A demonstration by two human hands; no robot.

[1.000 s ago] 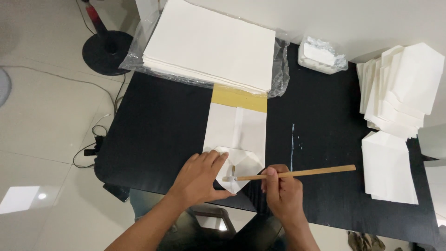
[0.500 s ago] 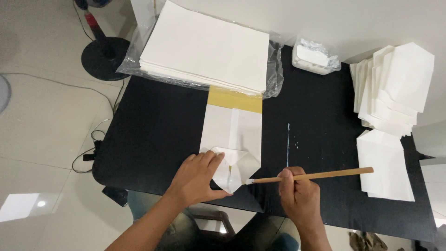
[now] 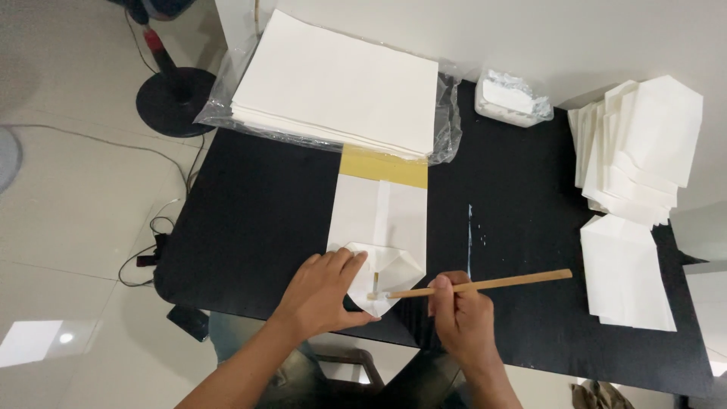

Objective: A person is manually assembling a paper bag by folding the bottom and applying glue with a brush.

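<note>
The left hand presses its released fingers flat on the folded paper bag at the table's near edge, while the right hand, fingers clenched on the wooden stick, should stroke lightly along the flap.

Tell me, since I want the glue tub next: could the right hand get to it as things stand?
Probably not at once: the right hand holds the stick, and the tub sits at the far edge. The black table between them lies bare.

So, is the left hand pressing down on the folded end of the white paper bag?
Yes, the left hand lies flat on the folded end of the white paper bag, while the right hand holds the thin wooden stick.
</note>
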